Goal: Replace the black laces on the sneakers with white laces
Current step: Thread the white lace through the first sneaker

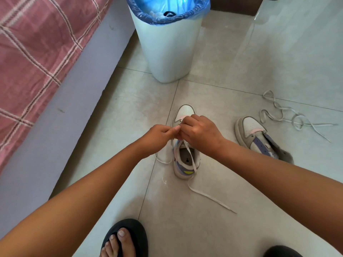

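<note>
Head view first shows me a white bin (pixel 168 52) standing on the tiled floor (pixel 232 67) beside a bed with a red checked cover (pixel 37 52). A blue bag (pixel 146 14) lines the bin, folded over its rim, and inside I make out something pale and crumpled with a dark looped item on top; I cannot tell what either is.

Nearer to me, a sneaker (pixel 185 156) stands on the floor with its toe pointing away, and both hands meet over its lace area. My left hand (pixel 159 138) has its fingers curled, thumb and forefinger pinching a white lace (pixel 191 160) right where it meets the shoe. My right hand (pixel 199 133) is curled over the front eyelets, knuckles up, its fingertips hidden against the shoe, so I read it as gripping the lace or the upper there, though which one I cannot tell. From under the hands one lace strand runs back across the open collar and trails off over the heel onto the floor toward me; a shorter loop hangs out on the shoe's left side.

A second sneaker (pixel 258 138) sits well apart to the right, unlaced, with another loose white lace (pixel 289 117) tangled on the tiles just beyond it. A black sandal (pixel 128 236) on my foot shows at the bottom edge.
</note>
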The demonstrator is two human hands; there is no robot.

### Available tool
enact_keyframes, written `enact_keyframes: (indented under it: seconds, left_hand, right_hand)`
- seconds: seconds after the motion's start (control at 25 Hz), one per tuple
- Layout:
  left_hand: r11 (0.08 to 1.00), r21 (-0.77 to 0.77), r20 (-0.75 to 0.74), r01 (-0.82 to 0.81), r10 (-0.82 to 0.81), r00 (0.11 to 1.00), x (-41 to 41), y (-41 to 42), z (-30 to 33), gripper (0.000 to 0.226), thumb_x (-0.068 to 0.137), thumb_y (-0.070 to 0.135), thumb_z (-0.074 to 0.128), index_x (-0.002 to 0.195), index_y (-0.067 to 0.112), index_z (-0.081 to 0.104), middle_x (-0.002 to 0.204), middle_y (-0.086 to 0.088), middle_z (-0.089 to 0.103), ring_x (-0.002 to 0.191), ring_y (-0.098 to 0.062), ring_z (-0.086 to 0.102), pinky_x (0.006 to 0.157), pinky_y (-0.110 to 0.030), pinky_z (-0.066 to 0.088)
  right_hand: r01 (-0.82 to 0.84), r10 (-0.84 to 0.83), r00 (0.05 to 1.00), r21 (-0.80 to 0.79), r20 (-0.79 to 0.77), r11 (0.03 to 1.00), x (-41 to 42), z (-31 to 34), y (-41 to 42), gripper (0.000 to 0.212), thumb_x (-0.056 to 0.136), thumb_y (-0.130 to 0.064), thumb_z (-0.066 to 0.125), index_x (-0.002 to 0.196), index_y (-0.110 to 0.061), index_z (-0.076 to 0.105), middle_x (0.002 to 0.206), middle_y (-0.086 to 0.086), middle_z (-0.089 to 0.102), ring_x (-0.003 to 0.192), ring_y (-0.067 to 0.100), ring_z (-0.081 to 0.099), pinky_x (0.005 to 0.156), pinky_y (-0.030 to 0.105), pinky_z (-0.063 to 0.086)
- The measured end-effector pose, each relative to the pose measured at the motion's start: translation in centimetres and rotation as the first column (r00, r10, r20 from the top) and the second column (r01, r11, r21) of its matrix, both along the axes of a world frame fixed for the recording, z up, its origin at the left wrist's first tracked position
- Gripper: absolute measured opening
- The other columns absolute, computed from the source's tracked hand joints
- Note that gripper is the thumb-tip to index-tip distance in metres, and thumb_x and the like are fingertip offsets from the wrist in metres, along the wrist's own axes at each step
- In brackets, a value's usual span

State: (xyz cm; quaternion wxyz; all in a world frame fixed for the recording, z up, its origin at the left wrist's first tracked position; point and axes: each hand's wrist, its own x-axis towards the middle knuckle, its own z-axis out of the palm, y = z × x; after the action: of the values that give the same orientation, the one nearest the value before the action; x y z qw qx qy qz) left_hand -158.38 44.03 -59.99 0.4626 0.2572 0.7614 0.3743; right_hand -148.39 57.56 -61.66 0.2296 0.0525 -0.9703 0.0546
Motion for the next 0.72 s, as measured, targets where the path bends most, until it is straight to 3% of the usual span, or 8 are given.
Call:
enact_keyframes:
  seconds: [0.08, 0.16, 0.2, 0.28, 0.4, 0.48, 0.6, 0.72]
  left_hand:
    - [0.999, 0.029, 0.108, -0.015, 0.012, 0.994, -0.4, -0.4, -0.2, 0.03, 0.094, 0.039, 0.05, 0.079, 0.022, 0.07, 0.082, 0.007, 0.071, 0.079, 0.001, 0.064, 0.075, -0.017, 0.049]
    - [0.996, 0.056, 0.201, -0.064, 0.052, 0.978, -1.3, -1.5, -0.5, 0.03, 0.094, 0.036, 0.05, 0.078, 0.02, 0.069, 0.078, 0.001, 0.072, 0.08, -0.01, 0.068, 0.083, -0.027, 0.05]
    - [0.993, 0.053, 0.239, -0.107, 0.091, 0.967, -2.0, -2.3, -0.7, 0.03, 0.094, 0.034, 0.05, 0.078, 0.018, 0.069, 0.073, -0.001, 0.071, 0.08, -0.015, 0.068, 0.084, -0.029, 0.051]
    - [0.979, 0.012, 0.295, -0.202, 0.19, 0.937, -3.5, -4.3, -1.4, 0.028, 0.094, 0.031, 0.051, 0.082, 0.013, 0.068, 0.064, -0.001, 0.066, 0.076, -0.019, 0.068, 0.084, -0.031, 0.054]
    - [0.954, -0.126, 0.258, -0.273, 0.297, 0.919, -5.8, -8.1, -3.1, 0.026, 0.096, 0.027, 0.05, 0.089, 0.008, 0.066, 0.063, -0.001, 0.062, 0.07, -0.015, 0.067, 0.083, -0.033, 0.054]
    - [0.934, -0.228, 0.195, -0.274, 0.319, 0.927, -6.8, -10.5, -4.2, 0.025, 0.096, 0.026, 0.049, 0.089, 0.009, 0.067, 0.069, -0.004, 0.062, 0.07, -0.014, 0.067, 0.078, -0.03, 0.053]
    - [0.908, -0.362, 0.081, -0.211, 0.256, 0.963, -7.6, -13.1, -5.2, 0.024, 0.095, 0.026, 0.052, 0.089, 0.011, 0.068, 0.079, -0.006, 0.063, 0.072, -0.016, 0.063, 0.069, -0.026, 0.051]
    - [0.885, -0.434, 0.028, -0.17, 0.202, 0.979, -7.4, -13.6, -5.3, 0.02, 0.094, 0.024, 0.054, 0.089, 0.014, 0.072, 0.084, -0.002, 0.06, 0.076, -0.016, 0.055, 0.067, -0.025, 0.048]
  right_hand:
    - [0.084, -0.077, 0.993, -0.074, 0.086, 0.994, -0.1, 0.1, 0.3, 0.006, 0.074, -0.004, 0.07, 0.068, -0.003, 0.069, 0.068, 0.011, 0.063, 0.056, 0.028, 0.059, 0.044, 0.03, 0.046]
    - [0.348, -0.27, 0.92, -0.278, 0.283, 0.895, -0.3, 0.0, 0.8, 0.015, 0.086, -0.01, 0.06, 0.078, -0.001, 0.07, 0.076, 0.012, 0.062, 0.07, 0.03, 0.058, 0.054, 0.032, 0.045]
    - [0.5, -0.35, 0.847, -0.377, 0.4, 0.779, -0.4, -0.3, 1.3, 0.022, 0.09, -0.014, 0.054, 0.08, -0.001, 0.069, 0.077, 0.011, 0.06, 0.073, 0.029, 0.055, 0.059, 0.031, 0.041]
    - [0.722, -0.406, 0.69, -0.522, 0.6, 0.454, -0.7, -0.8, 2.8, 0.027, 0.089, -0.017, 0.052, 0.079, 0.003, 0.066, 0.072, 0.016, 0.058, 0.068, 0.031, 0.05, 0.061, 0.03, 0.036]
    - [0.786, -0.344, 0.581, -0.619, 0.738, 0.0, -0.8, -1.0, 4.2, 0.021, 0.082, -0.012, 0.058, 0.072, 0.005, 0.066, 0.068, 0.021, 0.06, 0.059, 0.025, 0.052, 0.061, 0.03, 0.041]
    - [0.768, -0.295, 0.565, -0.622, 0.77, -0.153, -0.8, -1.2, 4.2, 0.016, 0.081, -0.009, 0.06, 0.067, -0.002, 0.064, 0.067, 0.013, 0.06, 0.054, 0.02, 0.052, 0.055, 0.027, 0.043]
    - [0.759, -0.306, 0.556, -0.622, 0.773, -0.192, -1.1, -1.3, 4.0, 0.016, 0.082, -0.009, 0.061, 0.067, -0.003, 0.064, 0.067, 0.011, 0.059, 0.053, 0.019, 0.05, 0.053, 0.026, 0.042]
    - [0.74, -0.242, 0.643, -0.671, 0.726, -0.049, -1.2, -0.5, 3.5, 0.017, 0.085, -0.014, 0.065, 0.087, 0.002, 0.069, 0.068, 0.006, 0.058, 0.058, 0.015, 0.051, 0.057, 0.026, 0.043]
